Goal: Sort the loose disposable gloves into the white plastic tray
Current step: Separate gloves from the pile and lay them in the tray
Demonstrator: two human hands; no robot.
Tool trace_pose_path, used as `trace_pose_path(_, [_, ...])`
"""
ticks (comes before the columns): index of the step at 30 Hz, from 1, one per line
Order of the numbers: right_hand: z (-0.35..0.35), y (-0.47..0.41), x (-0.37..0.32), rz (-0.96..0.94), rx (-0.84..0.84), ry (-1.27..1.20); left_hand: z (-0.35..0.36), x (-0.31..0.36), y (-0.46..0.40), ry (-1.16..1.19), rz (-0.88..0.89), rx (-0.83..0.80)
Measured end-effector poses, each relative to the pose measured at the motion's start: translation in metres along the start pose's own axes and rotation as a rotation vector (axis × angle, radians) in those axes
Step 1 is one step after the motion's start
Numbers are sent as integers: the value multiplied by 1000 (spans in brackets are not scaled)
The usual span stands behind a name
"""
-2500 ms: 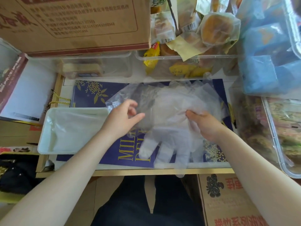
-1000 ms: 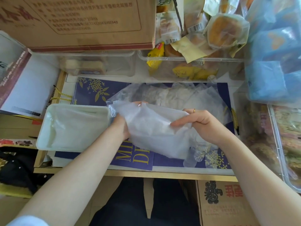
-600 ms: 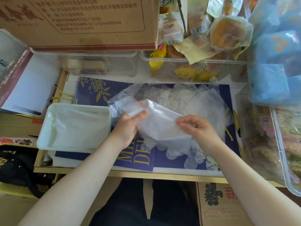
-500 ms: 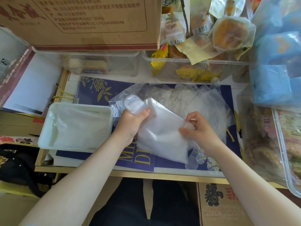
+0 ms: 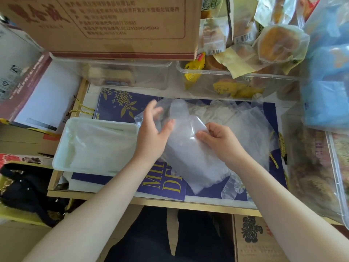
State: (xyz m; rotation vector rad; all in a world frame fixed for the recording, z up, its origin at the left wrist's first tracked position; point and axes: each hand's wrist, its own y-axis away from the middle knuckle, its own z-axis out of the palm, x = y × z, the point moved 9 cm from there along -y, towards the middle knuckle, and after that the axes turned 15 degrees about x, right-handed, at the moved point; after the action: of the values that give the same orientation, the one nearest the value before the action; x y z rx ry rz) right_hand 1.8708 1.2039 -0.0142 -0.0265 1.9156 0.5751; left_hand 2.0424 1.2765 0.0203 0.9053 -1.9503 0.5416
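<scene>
From the head camera, both bare forearms reach in over a small table whose top is covered by a dark blue paper bag (image 5: 120,103) printed with gold flowers and lettering.

The left hand (image 5: 153,133) is raised just right of the white plastic tray (image 5: 62,148), its fingers straight and spread, the fingertips blurred; the thumb lies against the upper edge of a folded clear glove (image 5: 190,154), and nothing is gripped.

The right hand (image 5: 221,140) has its fingers curled, with thumb and forefinger pinching the same folded glove at its upper right edge. That glove slants from beside the left thumb down toward the near edge of the table, lying over the blue bag.

Behind and to the right of both hands lies a loose pile of gloves (image 5: 236,118), translucent and crumpled, spread across the bag. A few glove fingers (image 5: 230,188) poke out below the folded one near the table's front edge.

The tray sits on the left part of the table, touching the bag, and already holds flattened clear plastic (image 5: 98,146); how many gloves that is, I cannot tell.

At the back stand 2 clear bins (image 5: 234,82) with wrapped pastries, and a cardboard box (image 5: 113,25) rests on the left one.
</scene>
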Motion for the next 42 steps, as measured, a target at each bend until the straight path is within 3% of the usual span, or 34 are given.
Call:
trace_pose_path(2, [2,-3,0,27,17,-37,-10,25,4,-125,401,32])
trace_pose_path(4, [9,-3,-3,20,-12,-42,-1,29,17,-193,606,-86])
trace_pose_path(8, [28,3,-19,-85,-112,81,16,4,21,-113,360,-373])
trace_pose_path(10, [32,2,-26,-140,-75,181,5,-7,14,-12,161,-336])
trace_pose_path(11, [32,0,-29,-158,-22,235,-10,-5,9,-2,163,-219])
trace_pose_path(13, [29,-5,-36,-171,110,324,-45,18,10,-92,434,51])
trace_pose_path(14, [29,-6,-41,-178,162,365,-53,29,19,-114,615,107])
trace_pose_path(16, [39,-5,-55,-216,199,436,-49,38,44,-149,905,17])
trace_pose_path(18, [54,-4,-64,-240,178,431,-37,31,55,-169,987,-131])
trace_pose_path(25, [95,-1,-63,-141,-2,253,-44,-18,6,-155,589,-241])
trace_pose_path(29, [121,12,-74,-191,-207,236,-53,-32,-15,4,373,-309])
trace_pose_path(34, [143,21,-84,-207,-303,210,-68,-58,-19,284,-96,-436])
trace_pose_path(37, [155,21,-86,-164,-288,170,-83,-69,-20,277,-131,-465])
trace_pose_path(42, [169,14,-81,-94,-217,159,-131,-90,-50,240,-105,-160])
